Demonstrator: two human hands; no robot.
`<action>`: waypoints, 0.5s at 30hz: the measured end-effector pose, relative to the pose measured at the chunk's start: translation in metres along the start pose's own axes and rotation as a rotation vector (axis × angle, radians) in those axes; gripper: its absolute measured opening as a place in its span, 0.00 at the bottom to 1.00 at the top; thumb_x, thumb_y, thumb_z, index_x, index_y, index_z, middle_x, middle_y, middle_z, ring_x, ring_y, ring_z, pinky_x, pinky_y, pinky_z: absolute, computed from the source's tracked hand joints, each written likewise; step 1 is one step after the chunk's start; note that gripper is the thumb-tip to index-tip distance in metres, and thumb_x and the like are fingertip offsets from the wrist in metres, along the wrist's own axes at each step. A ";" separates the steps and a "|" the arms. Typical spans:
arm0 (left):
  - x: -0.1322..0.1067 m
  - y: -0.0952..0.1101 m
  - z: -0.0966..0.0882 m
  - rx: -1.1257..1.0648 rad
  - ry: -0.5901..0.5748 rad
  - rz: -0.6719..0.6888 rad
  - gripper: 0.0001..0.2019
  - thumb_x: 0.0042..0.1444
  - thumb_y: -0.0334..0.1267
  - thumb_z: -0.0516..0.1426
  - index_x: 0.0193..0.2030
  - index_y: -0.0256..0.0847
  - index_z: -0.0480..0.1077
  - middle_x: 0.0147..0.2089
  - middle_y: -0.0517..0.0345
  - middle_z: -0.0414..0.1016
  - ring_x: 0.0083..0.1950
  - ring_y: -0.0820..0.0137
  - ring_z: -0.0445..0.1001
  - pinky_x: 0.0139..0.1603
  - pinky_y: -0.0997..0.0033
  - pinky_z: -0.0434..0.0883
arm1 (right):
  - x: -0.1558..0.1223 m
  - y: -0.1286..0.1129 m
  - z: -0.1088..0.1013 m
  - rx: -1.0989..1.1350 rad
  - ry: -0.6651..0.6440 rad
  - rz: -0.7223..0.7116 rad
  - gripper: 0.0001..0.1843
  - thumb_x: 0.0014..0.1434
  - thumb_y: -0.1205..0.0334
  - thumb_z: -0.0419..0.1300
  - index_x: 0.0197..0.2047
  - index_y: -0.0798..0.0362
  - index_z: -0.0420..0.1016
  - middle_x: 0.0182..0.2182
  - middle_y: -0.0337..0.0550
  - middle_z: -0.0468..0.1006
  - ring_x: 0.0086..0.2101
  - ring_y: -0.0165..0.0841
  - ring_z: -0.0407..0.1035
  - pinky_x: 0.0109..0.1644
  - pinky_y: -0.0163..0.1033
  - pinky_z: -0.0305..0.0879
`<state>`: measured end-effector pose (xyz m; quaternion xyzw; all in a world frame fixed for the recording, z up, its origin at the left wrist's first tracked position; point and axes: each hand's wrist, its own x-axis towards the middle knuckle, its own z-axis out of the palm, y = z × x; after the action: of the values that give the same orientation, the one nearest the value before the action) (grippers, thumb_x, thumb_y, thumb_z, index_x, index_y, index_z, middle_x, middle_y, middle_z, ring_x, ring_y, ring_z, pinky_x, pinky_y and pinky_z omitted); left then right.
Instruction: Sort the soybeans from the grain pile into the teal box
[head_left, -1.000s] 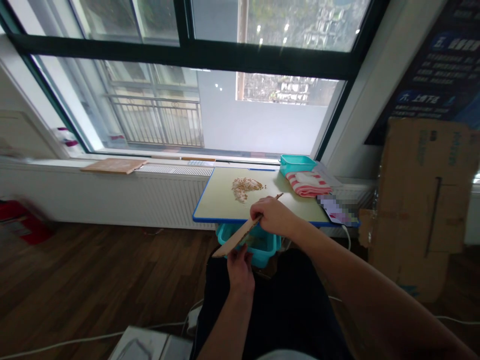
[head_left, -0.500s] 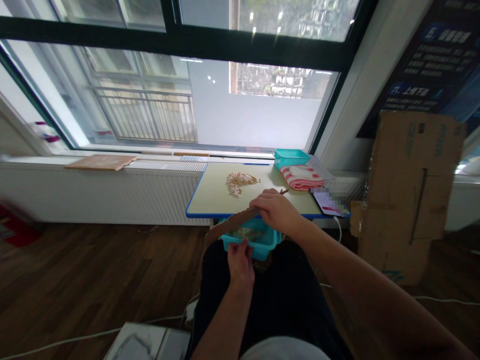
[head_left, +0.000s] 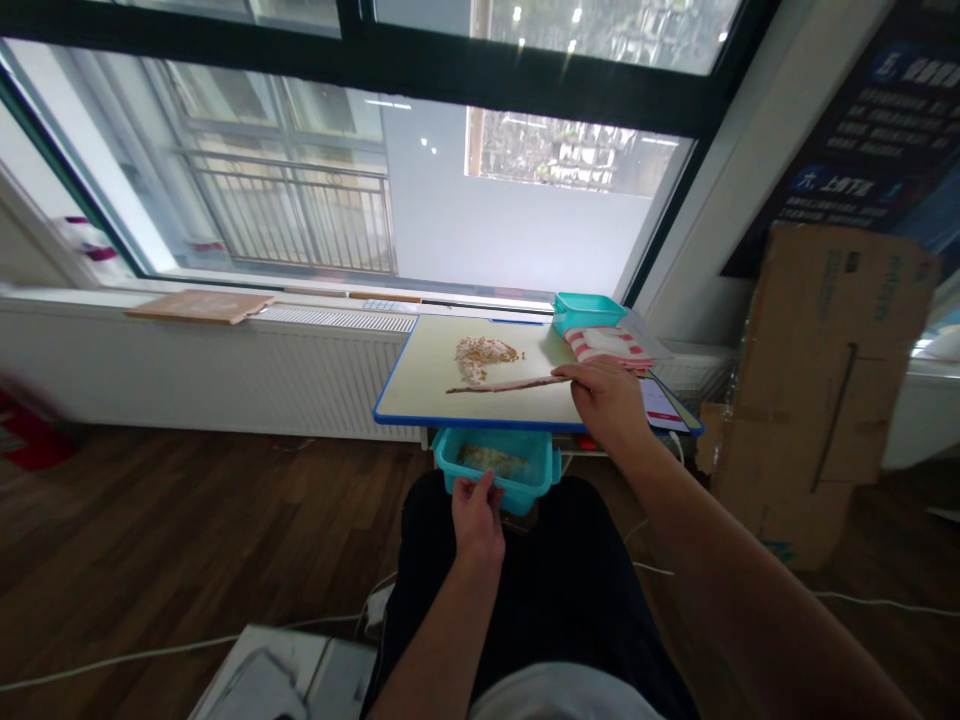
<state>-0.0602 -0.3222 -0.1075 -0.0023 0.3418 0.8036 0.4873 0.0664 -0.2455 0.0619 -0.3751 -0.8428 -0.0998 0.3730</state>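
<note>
My left hand [head_left: 478, 515] pinches the near rim of a teal plastic bin [head_left: 517, 493] at my lap, just below the table edge. Some pale, grainy material [head_left: 491, 460] lies on the bin's bottom. My right hand [head_left: 606, 395] grips the right end of a brown cardboard piece [head_left: 510, 385], seen nearly edge-on over the table [head_left: 409, 395]. Directly beyond the cardboard is a heap of small white and orange-brown bits [head_left: 484, 355]. I cannot tell whether the cardboard touches the tabletop.
A second teal bin [head_left: 589, 308] stands at the table's back right, behind a folded red-and-white striped cloth [head_left: 611, 345]. A phone or tablet [head_left: 661, 405] with a cable lies at the right edge. A large cardboard box [head_left: 832, 380] stands right of the table.
My right hand has lifted the cardboard from over the bin and moved it forward over the tabletop, near the heap. My left hand stays on the bin's rim.
</note>
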 end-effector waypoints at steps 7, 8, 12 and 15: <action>0.007 0.003 -0.007 -0.041 -0.028 0.043 0.20 0.35 0.31 0.67 0.21 0.39 0.55 0.21 0.68 0.61 0.26 0.77 0.67 0.30 0.75 0.65 | -0.001 0.022 0.049 -0.096 -0.171 -0.019 0.19 0.54 0.72 0.49 0.40 0.52 0.79 0.36 0.41 0.80 0.36 0.35 0.68 0.46 0.40 0.59; 0.009 0.004 -0.008 -0.048 -0.030 0.047 0.20 0.35 0.31 0.67 0.21 0.39 0.56 0.21 0.68 0.61 0.26 0.77 0.67 0.31 0.75 0.66 | -0.002 0.023 0.053 -0.098 -0.177 -0.016 0.19 0.53 0.73 0.50 0.40 0.52 0.79 0.36 0.41 0.80 0.35 0.35 0.68 0.45 0.40 0.59; 0.013 0.007 -0.009 -0.067 -0.025 0.066 0.19 0.35 0.31 0.67 0.21 0.39 0.56 0.21 0.68 0.61 0.26 0.77 0.67 0.30 0.76 0.65 | -0.013 0.016 0.054 -0.074 -0.146 -0.017 0.18 0.52 0.74 0.51 0.38 0.51 0.80 0.34 0.39 0.81 0.35 0.36 0.67 0.44 0.40 0.59; 0.013 0.008 -0.009 -0.071 -0.023 0.067 0.19 0.35 0.31 0.67 0.21 0.39 0.56 0.20 0.68 0.61 0.26 0.78 0.67 0.30 0.76 0.65 | -0.025 0.001 0.043 -0.045 -0.106 -0.053 0.16 0.53 0.73 0.52 0.36 0.50 0.80 0.34 0.39 0.81 0.34 0.36 0.67 0.44 0.41 0.60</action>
<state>-0.0757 -0.3191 -0.1143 0.0009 0.3073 0.8312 0.4634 0.0548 -0.2394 0.0144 -0.3654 -0.8686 -0.1085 0.3165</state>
